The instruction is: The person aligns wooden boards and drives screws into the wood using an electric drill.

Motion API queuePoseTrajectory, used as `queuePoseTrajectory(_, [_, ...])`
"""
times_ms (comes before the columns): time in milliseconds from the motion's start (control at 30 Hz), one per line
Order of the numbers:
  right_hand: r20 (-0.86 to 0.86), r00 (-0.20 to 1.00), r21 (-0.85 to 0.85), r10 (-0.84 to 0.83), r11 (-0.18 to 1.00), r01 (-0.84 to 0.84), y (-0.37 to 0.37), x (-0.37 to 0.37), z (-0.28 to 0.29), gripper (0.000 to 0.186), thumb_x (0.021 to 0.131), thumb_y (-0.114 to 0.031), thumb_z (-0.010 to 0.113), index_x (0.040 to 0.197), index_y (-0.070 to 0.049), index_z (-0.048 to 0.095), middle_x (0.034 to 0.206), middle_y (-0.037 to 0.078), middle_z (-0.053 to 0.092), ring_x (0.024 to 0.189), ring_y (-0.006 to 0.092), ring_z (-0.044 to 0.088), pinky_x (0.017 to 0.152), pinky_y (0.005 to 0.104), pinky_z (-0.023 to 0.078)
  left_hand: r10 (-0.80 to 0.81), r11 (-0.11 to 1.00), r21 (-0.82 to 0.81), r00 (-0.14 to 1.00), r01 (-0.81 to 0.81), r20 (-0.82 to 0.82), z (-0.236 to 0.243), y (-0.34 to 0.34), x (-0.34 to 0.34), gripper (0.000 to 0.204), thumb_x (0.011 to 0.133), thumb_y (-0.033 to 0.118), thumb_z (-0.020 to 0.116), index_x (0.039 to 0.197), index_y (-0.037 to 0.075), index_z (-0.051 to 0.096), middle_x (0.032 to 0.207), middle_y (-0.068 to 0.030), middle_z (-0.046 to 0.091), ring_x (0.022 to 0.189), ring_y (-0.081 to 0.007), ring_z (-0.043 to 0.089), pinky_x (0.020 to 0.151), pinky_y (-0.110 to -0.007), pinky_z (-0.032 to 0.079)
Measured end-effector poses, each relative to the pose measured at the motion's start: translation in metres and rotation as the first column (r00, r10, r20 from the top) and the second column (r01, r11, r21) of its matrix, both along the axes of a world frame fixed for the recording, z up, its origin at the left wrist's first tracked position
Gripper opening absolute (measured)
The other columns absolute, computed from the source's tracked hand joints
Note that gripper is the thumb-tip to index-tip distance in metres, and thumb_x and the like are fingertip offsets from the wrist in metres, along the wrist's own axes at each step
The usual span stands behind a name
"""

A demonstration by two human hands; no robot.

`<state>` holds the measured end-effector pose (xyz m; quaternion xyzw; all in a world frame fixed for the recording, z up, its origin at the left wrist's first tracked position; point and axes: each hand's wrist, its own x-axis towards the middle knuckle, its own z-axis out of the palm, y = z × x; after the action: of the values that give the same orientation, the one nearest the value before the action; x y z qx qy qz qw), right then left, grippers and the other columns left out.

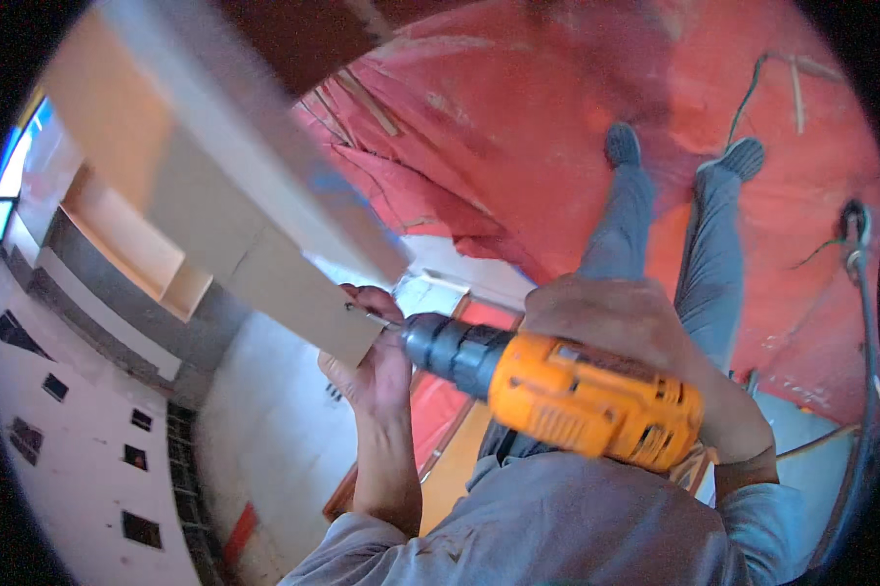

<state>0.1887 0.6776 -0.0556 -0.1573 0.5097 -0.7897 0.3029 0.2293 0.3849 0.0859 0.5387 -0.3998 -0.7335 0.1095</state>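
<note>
My right hand (616, 322) grips an orange and black cordless drill (586, 400), held across the middle of the view. Its bit (381, 322) reaches toward a small dark fastener or hole in the face of a long beige board (284, 303), near the board's lower end; whether it touches, I cannot tell. My left hand (381, 381) holds that end of the board, thumb on one side and curled fingers at the far edge beside the bit. The board runs up to the upper left, with a pale, blurred strip (293, 195) alongside it.
A red sheet (499, 78) lies beneath my legs and shoes (626, 146). A hose or cable (862, 322) runs down the right side. At left are an open wooden box shelf (127, 230), a white wall (69, 430) with dark openings, and pale flooring (264, 420).
</note>
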Motion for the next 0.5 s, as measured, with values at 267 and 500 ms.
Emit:
queuePoseTrajectory(267, [-0.025,1.0,0.063,0.018,0.998,-0.017,0.008,0.054,-0.023,0.012,0.087,-0.008,0.075,0.096,-0.001,0.071,0.098,0.013,0.073,0.086,0.0255,0.073,0.076,0.0348,0.057,-0.023,0.998,0.059,0.99,0.031,-0.138,-0.06,0.013,0.052,0.028,0.102,0.022,0.06,0.117,0.001,0.069,0.111,-0.0145,0.075,0.107,-0.0299,0.072,0.11,-0.055,0.051])
queuePoseTrajectory(500, [-0.219,0.971,0.356,0.092,0.934,-0.008,0.013,0.086,-0.036,0.024,0.078,-0.018,0.084,0.09,-0.006,0.068,0.088,0.01,0.069,0.079,0.0278,0.069,0.071,0.0367,0.053,-0.033,0.993,0.103,0.97,0.06,-0.241,-0.081,0.018,0.083,0.031,0.106,0.024,0.057,0.125,0.002,0.067,0.118,-0.013,0.073,0.108,-0.0278,0.072,0.105,-0.049,0.055])
